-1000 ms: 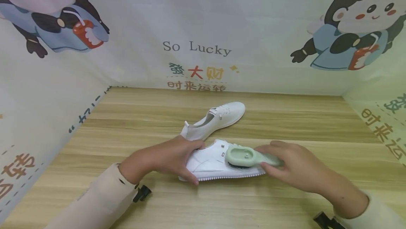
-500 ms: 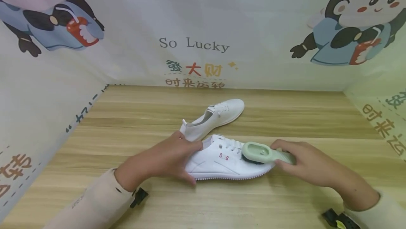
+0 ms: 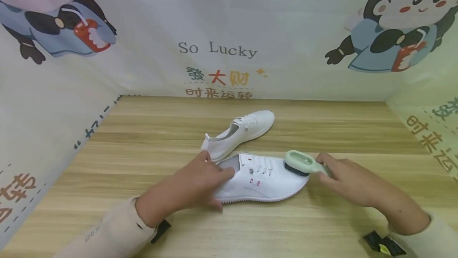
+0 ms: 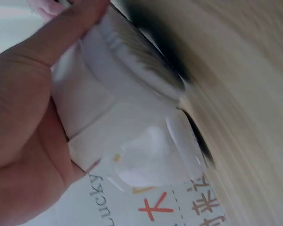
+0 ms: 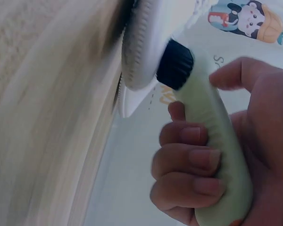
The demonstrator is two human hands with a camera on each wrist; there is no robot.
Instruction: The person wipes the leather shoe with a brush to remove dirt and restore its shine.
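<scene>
In the head view a white lace-up shoe (image 3: pixel 261 182) lies with its toe to the right. My left hand (image 3: pixel 195 182) grips its heel end, and the left wrist view shows the thumb along the sole edge of the shoe (image 4: pixel 99 113). My right hand (image 3: pixel 354 178) holds a pale green brush (image 3: pixel 300 162) by its handle, the dark bristles against the top of the toe. In the right wrist view, fingers curl round the brush handle (image 5: pixel 217 136), and the bristles (image 5: pixel 175 64) touch the shoe.
A second white shoe (image 3: pixel 250 127) lies just behind, its heel close to my left hand. The wood-grain table (image 3: pixel 143 127) is bordered by a printed cloth backdrop (image 3: pixel 154 19) at the back and both sides.
The brush has moved right along the shoe, from its side near the laces to the top of the toe. The held shoe has rolled more upright, showing its laces and opening.
</scene>
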